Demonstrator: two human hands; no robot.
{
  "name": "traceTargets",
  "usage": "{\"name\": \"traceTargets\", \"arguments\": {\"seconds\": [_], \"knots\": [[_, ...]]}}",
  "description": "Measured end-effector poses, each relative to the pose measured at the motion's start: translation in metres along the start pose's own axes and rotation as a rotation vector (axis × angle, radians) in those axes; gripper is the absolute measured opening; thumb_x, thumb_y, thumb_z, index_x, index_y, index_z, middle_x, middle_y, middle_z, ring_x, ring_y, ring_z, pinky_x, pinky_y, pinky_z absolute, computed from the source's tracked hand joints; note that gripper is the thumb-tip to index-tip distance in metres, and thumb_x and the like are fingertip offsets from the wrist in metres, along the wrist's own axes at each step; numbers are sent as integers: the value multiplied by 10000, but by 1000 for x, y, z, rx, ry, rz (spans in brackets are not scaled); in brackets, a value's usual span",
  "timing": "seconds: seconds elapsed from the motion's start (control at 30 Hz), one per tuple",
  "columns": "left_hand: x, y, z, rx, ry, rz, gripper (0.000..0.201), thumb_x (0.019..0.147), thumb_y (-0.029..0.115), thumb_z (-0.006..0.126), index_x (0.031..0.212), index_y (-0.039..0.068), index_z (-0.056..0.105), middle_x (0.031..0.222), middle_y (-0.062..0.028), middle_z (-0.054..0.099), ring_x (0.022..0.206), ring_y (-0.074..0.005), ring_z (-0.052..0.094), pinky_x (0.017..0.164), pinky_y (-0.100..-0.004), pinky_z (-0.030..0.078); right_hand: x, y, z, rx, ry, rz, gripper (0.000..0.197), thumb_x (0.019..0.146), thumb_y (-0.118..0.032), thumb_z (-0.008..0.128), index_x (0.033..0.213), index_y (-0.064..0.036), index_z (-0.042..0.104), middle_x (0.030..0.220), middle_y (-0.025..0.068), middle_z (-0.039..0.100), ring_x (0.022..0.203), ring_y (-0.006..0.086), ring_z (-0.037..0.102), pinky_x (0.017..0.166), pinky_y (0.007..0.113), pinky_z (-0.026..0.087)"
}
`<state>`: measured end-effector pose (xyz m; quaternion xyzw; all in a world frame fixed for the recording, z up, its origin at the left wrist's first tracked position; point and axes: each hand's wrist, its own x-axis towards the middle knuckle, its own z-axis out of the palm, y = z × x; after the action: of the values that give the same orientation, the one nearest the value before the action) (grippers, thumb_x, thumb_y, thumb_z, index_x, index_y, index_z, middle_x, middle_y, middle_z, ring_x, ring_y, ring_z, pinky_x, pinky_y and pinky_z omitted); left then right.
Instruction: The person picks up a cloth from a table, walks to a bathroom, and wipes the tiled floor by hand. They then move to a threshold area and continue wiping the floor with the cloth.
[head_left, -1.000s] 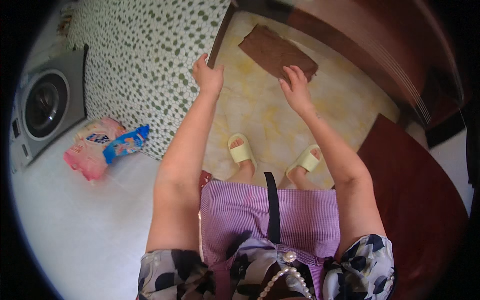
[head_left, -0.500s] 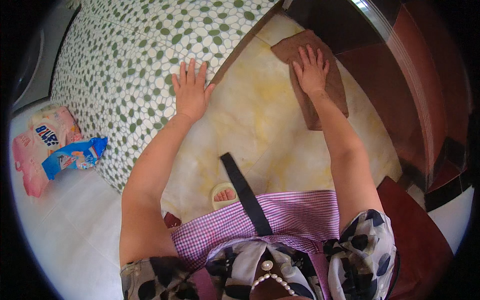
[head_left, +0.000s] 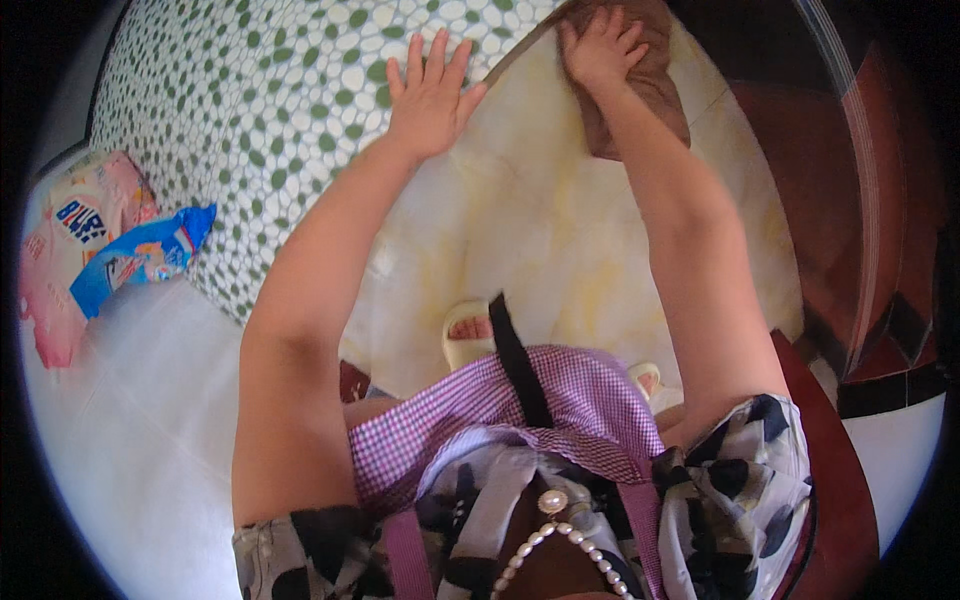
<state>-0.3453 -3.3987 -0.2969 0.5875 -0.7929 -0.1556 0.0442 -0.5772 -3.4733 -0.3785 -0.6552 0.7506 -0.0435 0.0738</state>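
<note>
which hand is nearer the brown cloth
Right. The right hand lies on the brown cloth, pressing it to the pale surface. The left hand is spread flat on the green-spotted mosaic, apart from the cloth.

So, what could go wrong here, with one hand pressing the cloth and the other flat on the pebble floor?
1. The left hand bears weight flat on the green pebble mosaic; it might slip.
2. The right hand presses the brown cloth on the smooth yellowish floor; the cloth could slide suddenly.
3. The sandals stand on that same floor, which may be slippery.
</note>
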Motion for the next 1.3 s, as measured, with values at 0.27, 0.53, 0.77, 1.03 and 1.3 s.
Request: {"name": "traceTargets", "arguments": {"seconds": [0.27,0.53,0.77,1.03,1.3], "knots": [[9,-5,0,-163,-67,-42,566,901,508,252,1387,220,216,1459,-103,121,1345,-329,35,1033,-542,3,-234,-110,-39,131,-368,-424,673,797,-436,494,1331,-64,322,1420,133,202,1313,404,70,1020,607,54],[9,-1,-1,-151,-79,-72,581,893,525,264,1385,219,228,1456,-100,136,1345,-324,41,1032,-540,2,-344,-150,-35,294,-664,-1014,430,787,-387,518,1176,-203,524,1360,37,327,1306,347,147,1009,635,77],[13,-4,16,-87,-67,-71,594,885,539,274,1383,218,239,1454,-97,149,1345,-319,46,1031,-539,2,-287,-57,-46,546,-688,-1193,191,672,-251,618,831,-162,676,1224,0,452,1262,274,262,1034,555,170],[14,27,14,5,95,-4,564,879,480,386,1363,209,283,1441,-95,187,1336,-325,93,1023,-561,52,-247,216,-144,38,-271,-471,449,755,-316,575,1192,-241,501,1332,33,372,1266,302,258,1018,517,177],[8,119,-12,117,67,134,639,814,353,563,1339,91,308,1415,-148,208,1319,-355,127,1023,-559,132,-211,334,-171,26,-44,1329,652,860,-590,272,1394,-233,166,1462,97,74,1324,340,54,1004,578,102]]}}
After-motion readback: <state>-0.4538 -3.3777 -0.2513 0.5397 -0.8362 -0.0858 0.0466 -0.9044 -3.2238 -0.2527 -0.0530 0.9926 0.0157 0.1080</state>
